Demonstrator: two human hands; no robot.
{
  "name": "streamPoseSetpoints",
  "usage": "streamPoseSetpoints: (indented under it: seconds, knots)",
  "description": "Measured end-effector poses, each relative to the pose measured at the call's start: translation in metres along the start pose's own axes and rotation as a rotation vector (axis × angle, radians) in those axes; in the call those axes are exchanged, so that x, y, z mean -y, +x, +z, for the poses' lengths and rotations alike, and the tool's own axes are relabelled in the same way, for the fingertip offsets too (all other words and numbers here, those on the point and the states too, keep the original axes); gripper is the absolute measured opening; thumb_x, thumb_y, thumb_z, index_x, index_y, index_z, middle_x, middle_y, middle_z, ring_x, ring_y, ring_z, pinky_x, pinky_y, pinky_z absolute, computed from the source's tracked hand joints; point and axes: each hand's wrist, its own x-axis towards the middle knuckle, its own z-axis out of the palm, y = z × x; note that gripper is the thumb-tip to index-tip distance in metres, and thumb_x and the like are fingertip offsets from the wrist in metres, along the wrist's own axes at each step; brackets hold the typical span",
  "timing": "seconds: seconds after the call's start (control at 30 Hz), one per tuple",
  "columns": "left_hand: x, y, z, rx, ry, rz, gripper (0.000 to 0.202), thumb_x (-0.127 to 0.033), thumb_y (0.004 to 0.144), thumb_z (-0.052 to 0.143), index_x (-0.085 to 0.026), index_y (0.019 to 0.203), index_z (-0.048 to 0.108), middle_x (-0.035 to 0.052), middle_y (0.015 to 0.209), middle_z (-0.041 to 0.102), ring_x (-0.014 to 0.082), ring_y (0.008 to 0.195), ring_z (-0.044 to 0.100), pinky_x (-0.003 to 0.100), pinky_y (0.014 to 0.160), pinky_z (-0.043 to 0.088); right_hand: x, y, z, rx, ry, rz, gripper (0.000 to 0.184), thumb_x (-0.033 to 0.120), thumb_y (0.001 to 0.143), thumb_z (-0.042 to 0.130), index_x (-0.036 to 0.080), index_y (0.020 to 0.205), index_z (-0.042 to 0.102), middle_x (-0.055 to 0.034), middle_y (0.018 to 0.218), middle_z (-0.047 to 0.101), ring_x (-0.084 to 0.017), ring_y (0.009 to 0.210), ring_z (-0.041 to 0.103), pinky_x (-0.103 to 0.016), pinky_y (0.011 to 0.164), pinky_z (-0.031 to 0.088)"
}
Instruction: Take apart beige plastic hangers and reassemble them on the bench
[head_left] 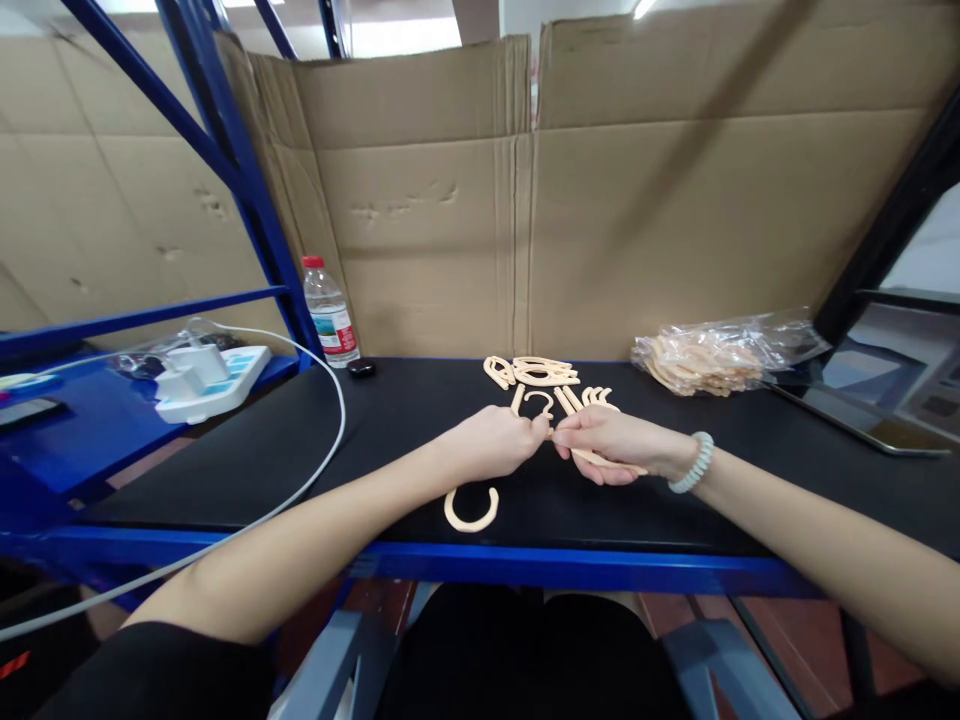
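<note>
My left hand (495, 440) and my right hand (611, 440) meet over the black table top (300, 450), both closed in a pinch on a thin pale wooden piece (600, 459) that runs under my right palm. A small hook-shaped wooden piece (538, 401) lies just beyond my fingertips. A C-shaped wooden ring (471, 512) lies near the front edge, below my left wrist. More flat wooden pieces (532, 373) are heaped further back. My right wrist wears a pale coiled band (692, 463).
A clear bag of wooden pieces (712, 358) lies at the back right. A water bottle (330, 312) and a small black object (361, 368) stand at the back left. A white power strip (206, 385) and cable (330, 440) sit left. Cardboard walls (600, 220) close the back.
</note>
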Motion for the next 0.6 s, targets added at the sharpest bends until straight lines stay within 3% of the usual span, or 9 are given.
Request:
streamPoseSetpoints:
  seconds: [0.3,0.5,0.6]
  knots:
    - [0.009,-0.003,0.002,-0.016,-0.150,-0.056,0.021,-0.023,0.095,0.037,-0.015,0.096,0.057,0.0079,0.071,0.066,0.0240,0.065,0.067,0.028,0.055,0.046,-0.015,0.008,0.000,-0.028,-0.061,-0.063,0.029,0.043,0.087,0.047,0.016,0.078,0.053,0.0023,0.043,0.057,-0.005,0.024,0.037,-0.013,0.024,0.021]
    - [0.013,-0.006,-0.002,0.008,-0.219,-0.095,0.024,-0.024,0.094,0.037,-0.015,0.093,0.059,0.0087,0.073,0.067,0.0232,0.066,0.066,0.028,0.056,0.044,-0.016,0.008,0.003,-0.104,-0.215,-0.149,0.033,0.048,0.089,0.045,0.017,0.079,0.051,0.0030,0.045,0.056,-0.006,0.026,0.041,-0.013,0.025,0.025]
    - [0.022,-0.007,-0.003,-0.014,-0.251,-0.152,0.028,-0.026,0.096,0.034,-0.014,0.090,0.059,0.0091,0.072,0.066,0.0223,0.064,0.065,0.027,0.056,0.043,-0.011,0.006,0.002,-0.102,-0.100,-0.194,0.033,0.048,0.089,0.046,0.017,0.083,0.051,0.0026,0.047,0.057,-0.005,0.027,0.040,-0.013,0.026,0.023]
